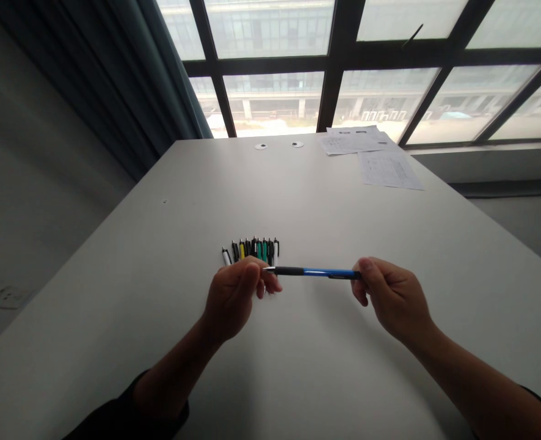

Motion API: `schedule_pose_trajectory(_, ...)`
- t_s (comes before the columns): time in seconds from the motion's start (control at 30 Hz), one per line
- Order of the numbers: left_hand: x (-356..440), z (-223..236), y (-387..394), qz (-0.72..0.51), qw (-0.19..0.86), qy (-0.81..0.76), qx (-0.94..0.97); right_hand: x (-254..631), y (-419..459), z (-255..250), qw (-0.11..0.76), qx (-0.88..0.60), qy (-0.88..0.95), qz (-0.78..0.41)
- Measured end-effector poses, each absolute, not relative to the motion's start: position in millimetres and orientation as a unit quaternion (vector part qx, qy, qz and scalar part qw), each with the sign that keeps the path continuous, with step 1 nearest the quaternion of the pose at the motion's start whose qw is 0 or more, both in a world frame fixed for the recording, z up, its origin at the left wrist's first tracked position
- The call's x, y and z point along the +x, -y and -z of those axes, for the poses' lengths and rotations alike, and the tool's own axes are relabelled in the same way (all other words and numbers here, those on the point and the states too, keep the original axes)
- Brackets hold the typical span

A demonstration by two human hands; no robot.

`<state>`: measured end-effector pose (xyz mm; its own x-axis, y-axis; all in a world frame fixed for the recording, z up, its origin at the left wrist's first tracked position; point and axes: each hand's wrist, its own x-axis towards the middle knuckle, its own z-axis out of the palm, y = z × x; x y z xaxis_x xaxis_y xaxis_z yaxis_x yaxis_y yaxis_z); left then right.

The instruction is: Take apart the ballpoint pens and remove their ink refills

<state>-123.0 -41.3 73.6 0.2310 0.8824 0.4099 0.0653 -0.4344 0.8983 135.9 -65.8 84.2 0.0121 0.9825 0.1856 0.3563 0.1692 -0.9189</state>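
White table (234,195), pens (242,248) beyond left hand (231,299), which pinches blue pen (317,272) by tip; right hand (396,299) pinches opposite end, preferably lightly.

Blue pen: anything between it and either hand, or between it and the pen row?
Nothing visible between the blue pen and the hands: left hand is at its tip, right hand grips the other end. Toward the row of pens, the left hand is in front, covering their lower parts.

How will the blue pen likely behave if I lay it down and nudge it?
The blue pen is probably stiff, running straight from left hand to right hand. Its slim barrel may roll, though the dark clip-like strip could stop it.
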Motion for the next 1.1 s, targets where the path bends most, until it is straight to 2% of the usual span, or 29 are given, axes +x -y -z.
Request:
schedule_pose_trajectory(0.1, -112, -65, 43, -0.553, 0.543, -0.304, 0.555, 129, 67, -75, 0.450, -0.527, 0.600, -0.401)
schedule_pose_trajectory(0.17, -102, -60, 47, -0.543, 0.589, -0.301, 0.518, 122, 71, -67, 0.443, -0.490, 0.588, -0.467)
schedule_pose_trajectory(0.27, -88, -59, 55, -0.533, 0.602, -0.311, 0.506, 110, 80, -56, 0.409, -0.413, 0.583, -0.568)
schedule_pose_trajectory(0.37, -81, -62, 65, -0.503, 0.615, -0.311, 0.522, 103, 87, -50, 0.333, -0.347, 0.608, -0.632)
schedule_pose_trajectory(0.43, -81, -64, 69, -0.459, 0.653, -0.294, 0.526, 102, 87, -47, 0.305, -0.328, 0.625, -0.639)
schedule_pose_trajectory(0.5, -82, -66, 70, -0.422, 0.668, -0.299, 0.535, 107, 83, -44, 0.319, -0.342, 0.633, -0.617)
schedule_pose_trajectory(0.6, -87, -65, 68, -0.353, 0.626, -0.353, 0.598, 120, 74, -36, 0.367, -0.385, 0.626, -0.570)
schedule_pose_trajectory(0.7, -90, -60, 64, -0.232, 0.612, -0.363, 0.663, 131, 68, -28, 0.390, -0.424, 0.621, -0.531)
schedule_pose_trajectory(0.93, -89, -54, 64, -0.114, 0.591, -0.355, 0.715, 131, 67, -26, 0.335, -0.457, 0.681, -0.463)
schedule_pose_trajectory(1.0, -88, -57, 66, -0.108, 0.543, -0.359, 0.751, 128, 67, -27, 0.329, -0.465, 0.693, -0.442)
schedule_pose_trajectory(1.1, -86, -56, 69, -0.123, 0.364, -0.375, 0.844, 126, 66, -27, 0.326, -0.479, 0.699, -0.419)
